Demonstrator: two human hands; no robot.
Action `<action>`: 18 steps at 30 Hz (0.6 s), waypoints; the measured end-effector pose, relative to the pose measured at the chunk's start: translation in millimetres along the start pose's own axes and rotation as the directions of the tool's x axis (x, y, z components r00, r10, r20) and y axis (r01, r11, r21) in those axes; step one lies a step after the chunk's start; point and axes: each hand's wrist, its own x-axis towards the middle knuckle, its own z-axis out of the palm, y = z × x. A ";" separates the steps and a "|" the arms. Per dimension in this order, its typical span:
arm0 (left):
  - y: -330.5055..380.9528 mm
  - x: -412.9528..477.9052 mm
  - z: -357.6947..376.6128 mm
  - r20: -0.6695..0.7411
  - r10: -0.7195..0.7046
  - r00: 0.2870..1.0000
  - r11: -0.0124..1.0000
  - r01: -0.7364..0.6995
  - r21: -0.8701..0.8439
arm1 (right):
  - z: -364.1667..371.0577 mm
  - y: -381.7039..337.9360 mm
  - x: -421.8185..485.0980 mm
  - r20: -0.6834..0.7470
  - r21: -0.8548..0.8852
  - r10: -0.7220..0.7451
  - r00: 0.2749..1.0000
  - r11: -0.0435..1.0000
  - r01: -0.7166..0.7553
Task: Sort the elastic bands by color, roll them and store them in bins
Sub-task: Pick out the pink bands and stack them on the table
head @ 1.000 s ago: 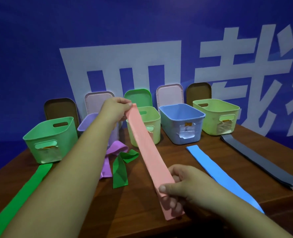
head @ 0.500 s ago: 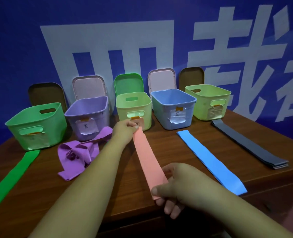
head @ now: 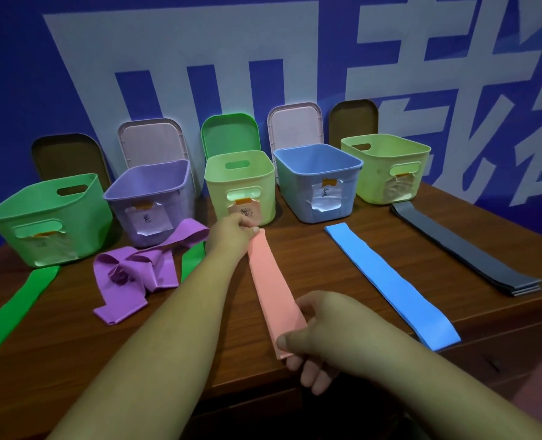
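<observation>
Landmark: pink band [head: 271,287], a flat strip running from near the bins toward the near edge of the worktop [head: 311,258].
Left grip [head: 231,233]: fingers curled, pinching the far end of the pink band; the hand is low over the worktop.
Right grip [head: 326,331]: pinches the near end of the pink band, thumb on top and fingers curled beneath, at the worktop's near edge.
Pink band contact: straight between the two grips; cannot tell whether its middle rests on the wood.
Left of pink band: a short green band [head: 191,263] partly hidden behind the left forearm, then a loose heap of purple bands [head: 136,274], then a long green band [head: 15,309] lying flat, farthest out.
Right of pink band: blue band [head: 390,284] flat and well apart from it; beyond that, a stack of grey bands [head: 463,252].
Beyond pink band's far end: middle yellow-green bin [head: 239,182], paper label on its front, just behind the left grip.
Other bins, same row: purple bin [head: 152,198] and green bin [head: 47,217] to the left; blue bin [head: 317,182] and second yellow-green bin [head: 387,166] to the right. All open.
Behind the bins: lids [head: 295,125] leaning upright on the blue wall.
</observation>
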 end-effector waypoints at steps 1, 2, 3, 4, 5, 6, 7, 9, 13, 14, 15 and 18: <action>-0.9 0.3 0.3 -0.005 -0.002 1.000 1.000 0.002 -0.006 | 0.3 0.3 -0.3 -0.006 0.003 -0.002 1.000 1.000 0.002; -1.3 0.6 0.6 -0.008 -0.001 1.000 1.000 0.001 -0.007 | 0.5 0.5 -0.2 -0.008 0.009 -0.003 1.000 1.000 0.003; -1.7 0.7 0.9 -0.009 0.002 1.000 1.000 -0.002 -0.005 | 0.7 0.9 0.0 -0.009 0.015 -0.002 1.000 1.000 0.002; -1.5 0.0 0.9 -0.009 0.002 1.000 1.000 -0.002 -0.001 | 0.7 0.9 0.0 -0.010 0.018 0.000 1.000 1.000 0.000; -1.6 0.0 1.3 -0.007 -0.001 1.000 1.000 0.001 0.007 | 0.7 0.5 -0.3 -0.010 0.014 0.003 1.000 1.000 -0.003; -1.8 0.1 1.8 -0.004 -0.002 1.000 1.000 0.002 0.019 | 0.9 0.5 -0.3 -0.008 0.007 0.004 1.000 1.000 -0.004; -2.3 0.6 2.5 -0.001 -0.002 1.000 0.999 0.003 0.039 | 1.0 0.8 0.0 -0.007 0.002 0.002 1.000 1.000 -0.002; -1.9 0.2 3.9 0.005 0.006 1.000 0.996 -0.006 0.089 | 1.6 2.1 1.2 -0.011 -0.008 -0.004 1.000 1.000 0.004; -0.4 -0.1 5.4 -0.003 0.008 1.000 0.991 -0.008 0.135 | 1.7 5.5 2.1 -0.029 -0.053 -0.009 1.000 0.999 0.007; 0.2 -0.3 5.7 -0.007 0.006 1.000 0.989 -0.005 0.146 | 1.3 5.7 1.3 -0.029 -0.060 -0.007 1.000 0.998 0.005; 0.4 -0.3 6.1 -0.009 0.004 1.000 0.988 -0.002 0.155 | 0.7 5.9 0.5 -0.029 -0.069 -0.004 1.000 0.998 0.002; 1.1 -0.3 7.2 -0.001 -0.005 1.000 0.986 0.005 0.164 | -1.0 6.1 -3.3 -0.015 -0.101 0.006 1.000 0.995 -0.008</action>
